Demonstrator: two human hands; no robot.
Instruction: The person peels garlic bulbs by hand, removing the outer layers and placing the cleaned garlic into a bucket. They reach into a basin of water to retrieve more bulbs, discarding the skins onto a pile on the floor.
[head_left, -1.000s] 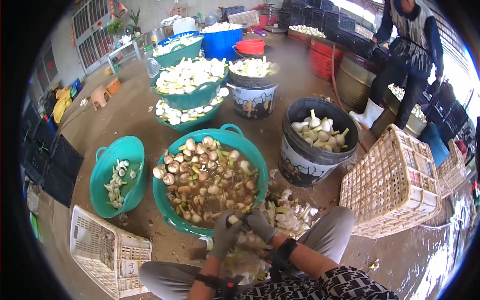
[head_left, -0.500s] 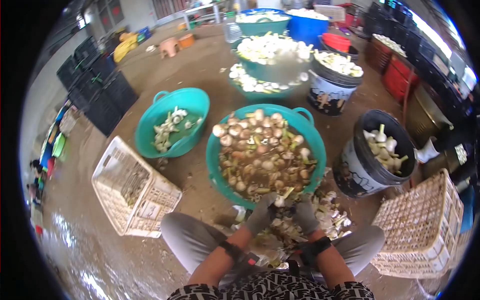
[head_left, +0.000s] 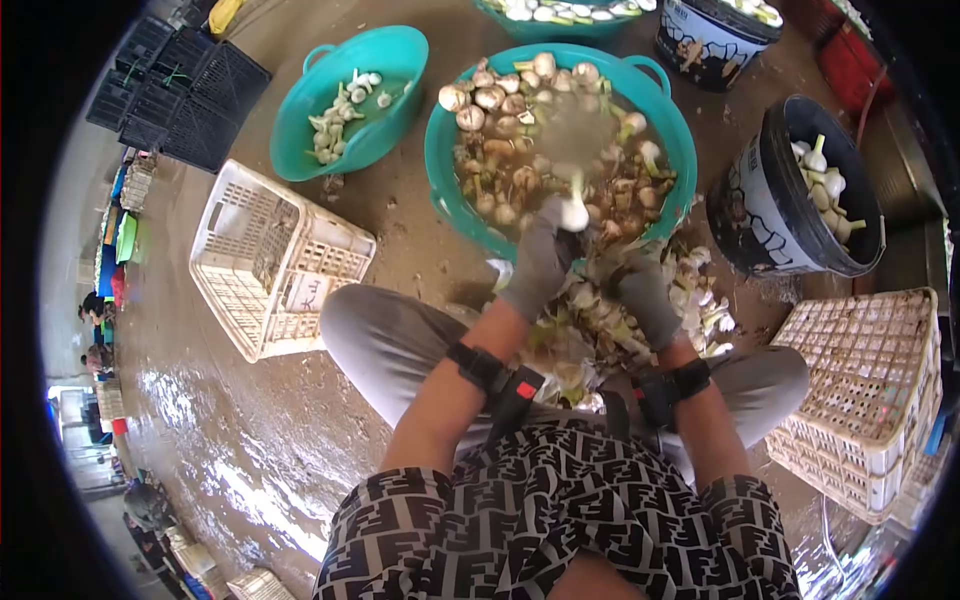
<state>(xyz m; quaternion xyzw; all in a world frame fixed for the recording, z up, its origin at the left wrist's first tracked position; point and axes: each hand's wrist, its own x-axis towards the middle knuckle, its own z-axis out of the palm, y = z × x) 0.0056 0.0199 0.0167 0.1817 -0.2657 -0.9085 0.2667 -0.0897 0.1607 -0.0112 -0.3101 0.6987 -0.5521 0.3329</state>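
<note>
A white garlic bulb (head_left: 574,214) with a short green stem pointing up is gripped in my left hand (head_left: 540,262), in a grey glove. It is over the near rim of a large green tub (head_left: 440,190), which holds brown water and many unpeeled garlic bulbs (head_left: 490,98). To the right, my gloved right hand (head_left: 645,295) is apart from the bulb, its fingers curled inward; what they hold blends into the peelings. Below both hands lies a heap of garlic skins and stalks (head_left: 590,325) between my knees.
A smaller green basin (head_left: 290,140) with peeled garlic stands at left. At right, a black bucket (head_left: 750,215) holds white bulbs. White plastic crates flank me, one on the left (head_left: 310,270) and one on the right (head_left: 850,390). Black crates (head_left: 190,100) are stacked far left.
The view has tilted down. The garlic bulb, earlier between both hands, is now in my left hand, and my right hand has drawn apart from it to the right.
</note>
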